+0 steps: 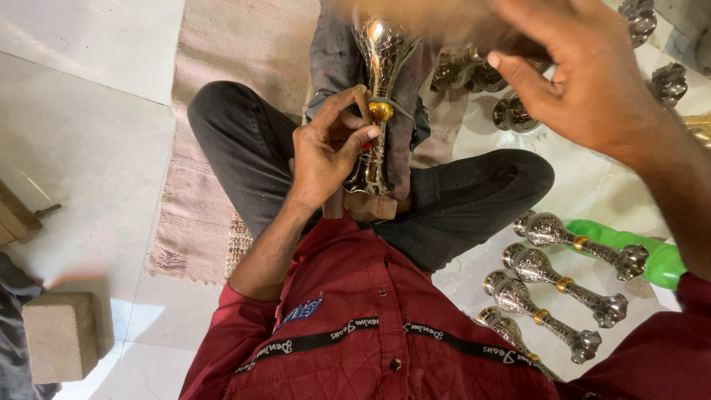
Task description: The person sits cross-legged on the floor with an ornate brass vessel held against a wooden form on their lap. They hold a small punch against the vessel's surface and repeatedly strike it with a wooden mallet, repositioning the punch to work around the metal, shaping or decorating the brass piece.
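I sit cross-legged in dark trousers and a red shirt. An ornate silver metal stem piece (383, 81) with a gold ring stands upright on a dark cloth (337, 59) between my legs. My left hand (326, 148) pinches a small tool against it just below the gold ring. My right hand (585, 74) is raised at the upper right, blurred, fingers spread and holding nothing, near the flared top of the piece.
Several finished silver pieces with gold rings (574, 248) lie on the white floor at the right, beside a green plastic object (652, 255). More silver parts (511, 111) sit behind my knee. A woven mat (215, 148) lies under me. A stone block (61, 333) rests at lower left.
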